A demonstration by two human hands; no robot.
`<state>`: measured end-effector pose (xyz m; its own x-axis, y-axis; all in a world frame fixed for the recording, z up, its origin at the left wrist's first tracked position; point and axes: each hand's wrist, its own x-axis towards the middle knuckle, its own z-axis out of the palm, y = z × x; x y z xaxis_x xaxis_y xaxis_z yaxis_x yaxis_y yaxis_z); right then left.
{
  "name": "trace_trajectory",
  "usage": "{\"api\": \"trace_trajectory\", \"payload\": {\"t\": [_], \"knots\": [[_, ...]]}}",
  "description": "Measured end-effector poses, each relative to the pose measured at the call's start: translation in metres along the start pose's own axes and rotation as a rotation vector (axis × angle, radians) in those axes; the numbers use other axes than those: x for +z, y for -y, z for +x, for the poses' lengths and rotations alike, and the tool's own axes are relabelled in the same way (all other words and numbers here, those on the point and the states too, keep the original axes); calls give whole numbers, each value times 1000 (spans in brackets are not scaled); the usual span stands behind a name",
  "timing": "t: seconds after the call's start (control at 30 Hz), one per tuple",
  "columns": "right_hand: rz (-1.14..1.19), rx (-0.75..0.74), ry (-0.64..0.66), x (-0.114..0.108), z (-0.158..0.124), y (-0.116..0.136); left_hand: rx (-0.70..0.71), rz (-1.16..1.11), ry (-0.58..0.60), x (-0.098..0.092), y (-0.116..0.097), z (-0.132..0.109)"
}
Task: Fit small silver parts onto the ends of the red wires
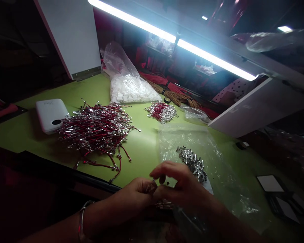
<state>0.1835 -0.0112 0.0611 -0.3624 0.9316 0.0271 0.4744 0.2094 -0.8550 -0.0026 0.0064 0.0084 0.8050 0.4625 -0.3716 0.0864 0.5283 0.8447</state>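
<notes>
My left hand point(136, 194) and my right hand point(178, 184) meet at the near edge of the green table point(142, 148), fingertips pinched together around small metal terminals point(164, 204). What exactly each holds is too small to make out. Just beyond my right hand, a heap of loose silver terminals point(194, 162) lies on a clear plastic bag point(192, 141). A large pile of short red wires with silver ends point(96, 128) lies to the left. A bangle circles my left wrist.
A white power bank point(52, 114) lies at the left. A bag of white connectors point(130, 87), a smaller red wire bundle point(162, 111) and brown wire coils point(177, 96) sit at the back. A strip light point(172, 37) glows overhead. Dark trays point(281, 195) lie at right.
</notes>
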Motion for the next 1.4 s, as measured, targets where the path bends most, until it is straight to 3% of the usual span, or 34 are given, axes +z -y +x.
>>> {"api": "trace_trajectory", "payload": {"t": [0.1,0.2,0.37,0.47,0.53,0.6,0.67,0.87,1.03,1.13,1.3,1.4], "knots": [[-108,-29,85,4,5,5,-23,-90,13,-2,1,-1],[-118,40,18,13,3,3,-75,-161,33,-7,2,-4],[26,236,-67,20,-3,-3,37,-119,-113,-4,-3,-3],[61,253,-54,5,-1,-13,30,-100,-142,-2,-3,0],[-183,255,-135,-12,1,-24,26,-85,-156,-4,-1,1],[-649,308,-254,-29,4,-38,30,-77,-172,-7,0,2],[-845,363,-270,-40,6,-51,26,-79,-182,-10,0,2],[-868,423,-271,-36,11,-77,12,-76,-161,-11,-4,3],[-649,381,-349,-39,4,-73,11,-97,-152,-9,-4,0],[-430,344,-305,-32,-2,-63,22,-87,-119,-9,-4,-1],[501,381,-189,-5,-2,-42,-3,-94,-98,-7,-5,-1],[753,409,-158,1,-1,-32,-10,-93,-87,-6,-5,-3]]}}
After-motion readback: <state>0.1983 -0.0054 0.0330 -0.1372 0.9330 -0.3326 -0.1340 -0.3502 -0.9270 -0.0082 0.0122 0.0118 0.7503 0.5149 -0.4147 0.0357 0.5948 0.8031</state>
